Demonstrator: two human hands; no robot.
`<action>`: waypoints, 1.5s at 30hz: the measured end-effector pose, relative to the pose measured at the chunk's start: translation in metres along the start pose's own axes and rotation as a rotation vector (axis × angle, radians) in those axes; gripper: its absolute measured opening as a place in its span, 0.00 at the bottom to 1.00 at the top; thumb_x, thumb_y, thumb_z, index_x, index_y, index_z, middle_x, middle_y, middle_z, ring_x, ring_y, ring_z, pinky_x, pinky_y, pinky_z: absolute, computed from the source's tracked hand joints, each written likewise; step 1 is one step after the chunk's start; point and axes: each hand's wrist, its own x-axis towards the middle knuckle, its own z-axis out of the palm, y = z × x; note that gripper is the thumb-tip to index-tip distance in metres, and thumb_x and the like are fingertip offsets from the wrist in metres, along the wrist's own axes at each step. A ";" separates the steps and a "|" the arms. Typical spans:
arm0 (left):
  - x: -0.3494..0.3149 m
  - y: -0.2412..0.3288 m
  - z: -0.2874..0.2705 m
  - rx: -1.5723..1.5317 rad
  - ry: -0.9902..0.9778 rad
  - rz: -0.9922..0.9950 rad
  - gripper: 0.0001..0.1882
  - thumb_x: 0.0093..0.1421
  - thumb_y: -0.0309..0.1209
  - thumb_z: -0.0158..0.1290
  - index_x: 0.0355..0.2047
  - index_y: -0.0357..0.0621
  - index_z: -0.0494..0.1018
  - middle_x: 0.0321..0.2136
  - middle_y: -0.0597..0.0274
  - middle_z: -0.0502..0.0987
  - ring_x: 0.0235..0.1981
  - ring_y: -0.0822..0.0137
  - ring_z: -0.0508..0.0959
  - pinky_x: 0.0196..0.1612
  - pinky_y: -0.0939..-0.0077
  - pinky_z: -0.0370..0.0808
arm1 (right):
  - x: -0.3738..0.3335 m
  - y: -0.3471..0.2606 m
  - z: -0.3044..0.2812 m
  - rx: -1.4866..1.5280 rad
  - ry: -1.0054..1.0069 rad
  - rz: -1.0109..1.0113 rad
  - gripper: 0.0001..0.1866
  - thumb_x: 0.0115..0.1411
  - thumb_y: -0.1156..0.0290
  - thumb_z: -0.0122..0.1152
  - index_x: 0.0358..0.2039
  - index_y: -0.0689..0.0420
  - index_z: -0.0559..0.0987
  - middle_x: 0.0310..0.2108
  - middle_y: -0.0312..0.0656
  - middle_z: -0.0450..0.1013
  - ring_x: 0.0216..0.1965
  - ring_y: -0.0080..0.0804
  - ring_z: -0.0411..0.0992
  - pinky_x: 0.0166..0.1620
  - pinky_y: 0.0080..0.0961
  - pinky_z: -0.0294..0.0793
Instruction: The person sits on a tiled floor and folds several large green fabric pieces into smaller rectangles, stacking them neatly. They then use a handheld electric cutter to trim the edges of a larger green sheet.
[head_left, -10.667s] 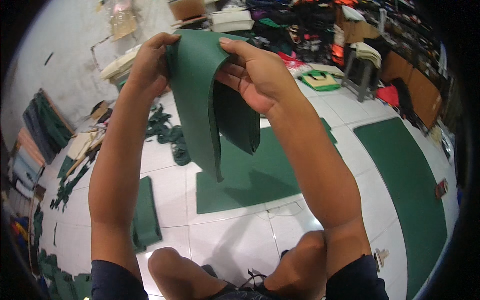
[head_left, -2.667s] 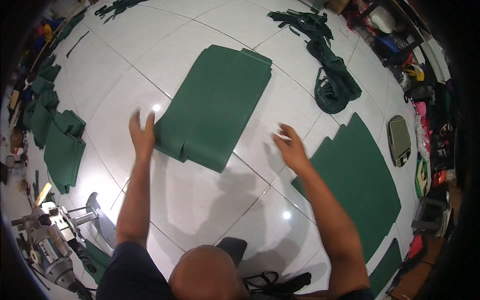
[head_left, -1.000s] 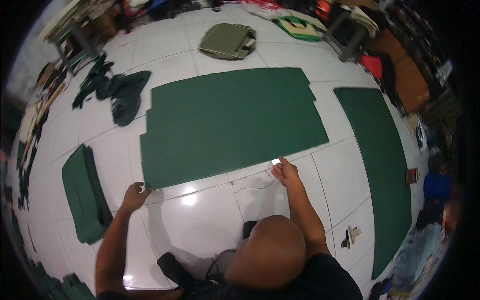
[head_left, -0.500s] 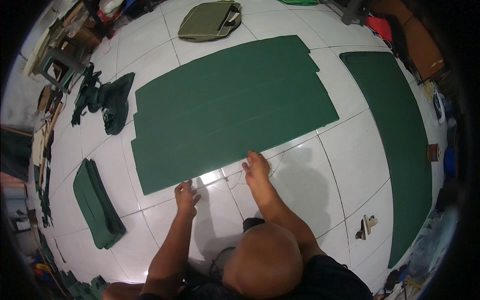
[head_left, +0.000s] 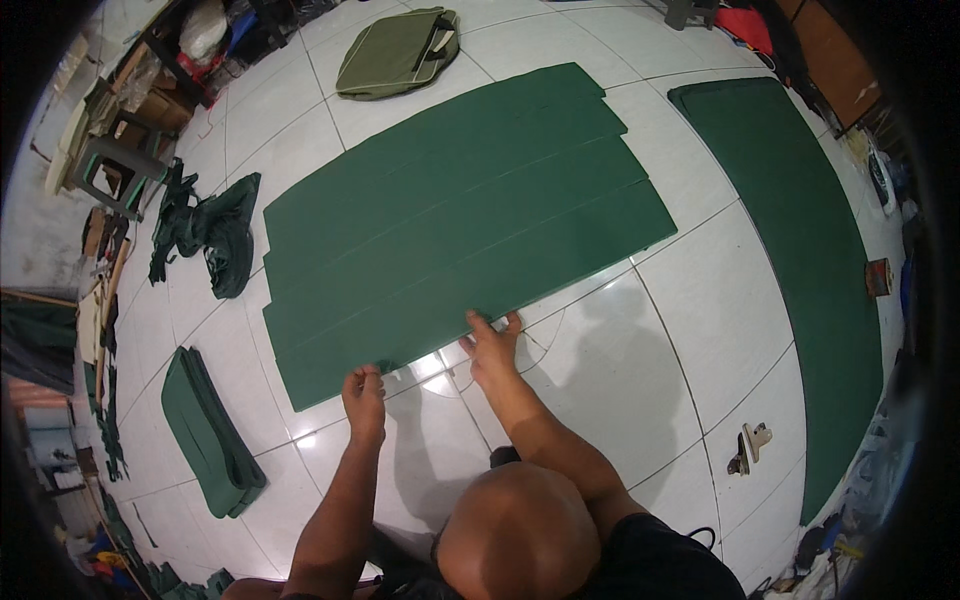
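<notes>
At mid-frame, has the broad green sheeting (head_left: 460,220) laid flat on the tiled floor (head_left: 730,350). Holds the left hand (head_left: 364,405) at its near edge, left of centre, with fingers curled nearly closed; cannot tell if pinching. Rests the right hand (head_left: 493,355) just to the right, with fingers parted and one tip over the same edge; cannot tell if gripping. Has brought the left hand in from the near-left corner, closer to the right, so seems to tend one short stretch of edge. Shows the long axis slanting from lower left to upper right, with stepped ends toward left and right.
</notes>
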 end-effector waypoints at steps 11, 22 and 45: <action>0.020 0.128 0.057 0.523 -0.241 0.372 0.20 0.64 0.35 0.54 0.51 0.34 0.71 0.47 0.53 0.76 0.51 0.59 0.75 0.54 0.66 0.71 | -0.029 -0.032 -0.001 -0.055 -0.297 -0.201 0.31 0.59 0.81 0.62 0.59 0.52 0.57 0.54 0.45 0.65 0.54 0.35 0.67 0.54 0.38 0.72; 0.006 0.258 0.071 -0.107 -0.892 0.383 0.20 0.60 0.41 0.55 0.45 0.39 0.76 0.37 0.63 0.79 0.42 0.70 0.75 0.51 0.74 0.66 | -0.156 -0.168 0.046 -0.233 -0.695 -0.377 0.31 0.60 0.74 0.64 0.59 0.65 0.60 0.53 0.51 0.67 0.54 0.35 0.69 0.55 0.33 0.73; -0.123 0.515 -0.107 -0.340 -0.604 1.125 0.33 0.64 0.53 0.51 0.55 0.35 0.69 0.47 0.49 0.76 0.50 0.56 0.77 0.57 0.53 0.73 | -0.379 -0.259 0.267 -0.526 -1.434 -0.402 0.25 0.63 0.52 0.59 0.49 0.62 0.76 0.42 0.41 0.75 0.46 0.33 0.73 0.54 0.34 0.72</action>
